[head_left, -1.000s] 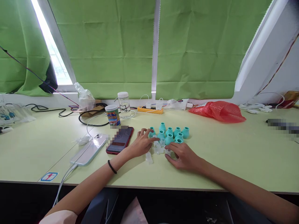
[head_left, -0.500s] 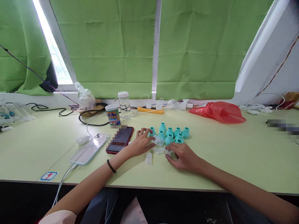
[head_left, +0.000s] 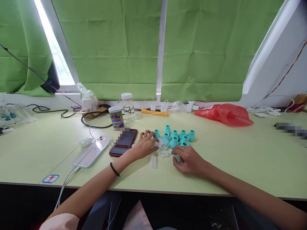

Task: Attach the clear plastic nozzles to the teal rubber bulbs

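Observation:
My left hand (head_left: 145, 145) hovers over or rests on the table at the left of the group, fingers curved and apart, beside several small translucent plastic pieces (head_left: 163, 145). Its fingertips come close to a turquoise vase-shaped piece (head_left: 156, 133); contact there I cannot tell. Thumb and fingers of my right hand (head_left: 188, 159) close around one translucent plastic piece (head_left: 177, 158), mostly covered by the fingers. Several turquoise vase-shaped pieces (head_left: 174, 142) with round open tops stand just beyond both hands. A single translucent piece (head_left: 153, 162) lies nearer the front edge.
Left of my hands lie a red-cased phone (head_left: 124, 143) and a pale phone (head_left: 92, 153) with a white cable. Behind them stand a printed can (head_left: 116, 118) and a clear jar (head_left: 128, 108). A yellow power strip (head_left: 154, 112) and a red plastic bag (head_left: 225, 115) lie along the back.
My right hand has shifted slightly to the right, and the translucent plastic piece between its fingers has moved with it. My left hand has stayed almost in place.

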